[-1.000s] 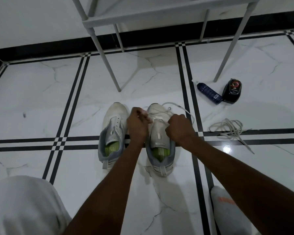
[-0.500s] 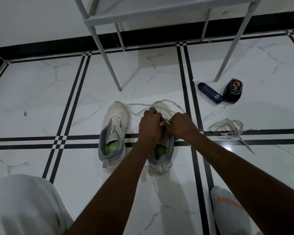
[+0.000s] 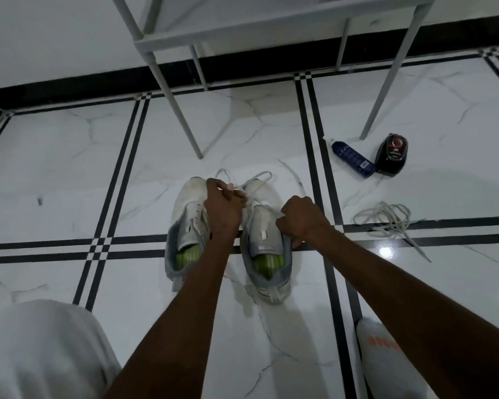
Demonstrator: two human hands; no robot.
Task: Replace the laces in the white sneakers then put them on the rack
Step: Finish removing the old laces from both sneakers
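Note:
Two white sneakers with green insoles stand side by side on the tiled floor, toes pointing away from me. The left sneaker (image 3: 188, 226) has bare eyelets. A white lace (image 3: 260, 177) loops over the toe of the right sneaker (image 3: 267, 246). My left hand (image 3: 224, 208) pinches that lace between the two shoes. My right hand (image 3: 300, 220) grips the right sneaker's outer side and holds the lace's other part. The white rack (image 3: 242, 27) stands just beyond the shoes.
A loose pile of old laces (image 3: 386, 223) lies on the floor to the right. Further back right lie a dark blue bottle (image 3: 353, 159) and a black shoe-polish container (image 3: 392, 154). The rack's thin legs (image 3: 179, 110) come down near the sneakers' toes. My knees frame the bottom corners.
My hands have spread apart from the middle of the right sneaker: the left one moved left and up with the lace, the right one moved to the shoe's outer side.

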